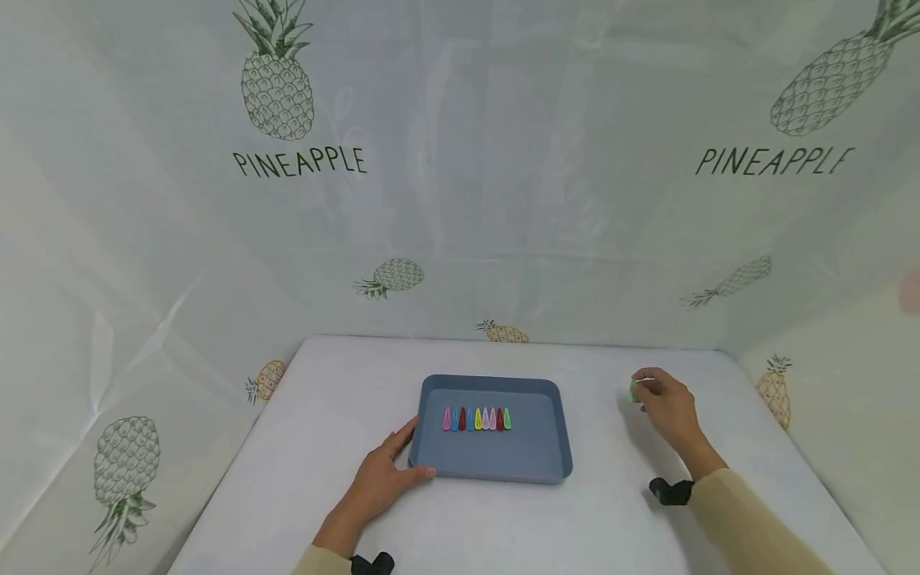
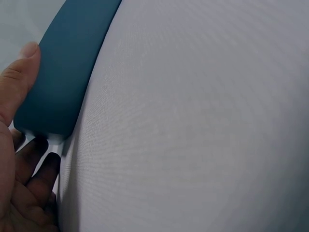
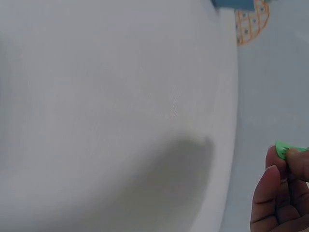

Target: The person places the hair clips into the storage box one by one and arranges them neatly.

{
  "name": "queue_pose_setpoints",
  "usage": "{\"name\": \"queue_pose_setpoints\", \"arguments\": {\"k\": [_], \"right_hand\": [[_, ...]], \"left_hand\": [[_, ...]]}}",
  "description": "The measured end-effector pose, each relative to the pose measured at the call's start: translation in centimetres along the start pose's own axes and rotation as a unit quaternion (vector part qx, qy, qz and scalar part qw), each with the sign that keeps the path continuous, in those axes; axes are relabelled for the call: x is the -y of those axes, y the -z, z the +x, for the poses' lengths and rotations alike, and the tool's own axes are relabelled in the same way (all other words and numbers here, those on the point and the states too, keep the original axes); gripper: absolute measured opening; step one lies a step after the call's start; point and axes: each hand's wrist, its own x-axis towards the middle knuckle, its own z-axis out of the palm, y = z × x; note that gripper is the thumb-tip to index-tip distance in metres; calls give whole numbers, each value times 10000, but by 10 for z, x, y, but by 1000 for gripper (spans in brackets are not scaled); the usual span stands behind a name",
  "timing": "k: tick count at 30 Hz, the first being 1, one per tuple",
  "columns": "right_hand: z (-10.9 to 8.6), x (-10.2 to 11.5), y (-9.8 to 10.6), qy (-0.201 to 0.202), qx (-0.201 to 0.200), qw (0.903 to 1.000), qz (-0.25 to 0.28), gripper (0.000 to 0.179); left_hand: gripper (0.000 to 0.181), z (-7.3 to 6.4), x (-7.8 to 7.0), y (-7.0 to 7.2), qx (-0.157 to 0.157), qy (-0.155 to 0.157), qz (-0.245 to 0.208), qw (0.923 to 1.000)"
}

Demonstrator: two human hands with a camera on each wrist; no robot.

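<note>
A shallow blue-grey tray (image 1: 535,431) lies on the white table. Inside it several snap hair clips (image 1: 477,419) stand side by side in a row, in pink, blue, red, yellow and green. My left hand (image 1: 381,483) rests at the tray's front left corner, its thumb along the front wall and its fingers spread by the left side. Over the table to the right of the tray, my right hand (image 1: 664,403) pinches a small flat green piece (image 3: 284,149) between thumb and finger. Most of that green piece is hidden by the fingertips, so its kind is unclear.
A pale sheet (image 1: 503,200) printed with pineapples hangs behind and beside the table (image 1: 345,383). Each wrist wears a black mount, one visible near the right sleeve (image 1: 747,519). The right arm casts a shadow on the tabletop.
</note>
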Motion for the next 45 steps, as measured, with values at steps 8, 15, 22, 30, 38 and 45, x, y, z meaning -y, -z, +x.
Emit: {"name": "queue_pose_setpoints", "arguments": {"k": [8, 15, 22, 30, 38, 45], "right_hand": [[-6, 49, -28, 299, 169, 9973, 643, 23], [-11, 92, -63, 386, 432, 9931, 1015, 20], [-16, 120, -102, 388, 805, 9929, 789, 11], [-21, 119, -138, 331, 874, 9951, 316, 7], [-24, 117, -151, 364, 1026, 9940, -34, 9], [-26, 116, -158, 389, 846, 9943, -522, 7]], "left_hand": [[97, 1, 4, 1, -38, 49, -13, 10000], [97, 2, 6, 2, -32, 59, -41, 10000], [97, 1, 8, 4, -7, 82, -36, 10000], [97, 1, 5, 2, 27, 9, -147, 9999], [98, 1, 2, 1, 38, 21, -132, 9999], [98, 0, 1, 1, 31, 70, -112, 9999]]}}
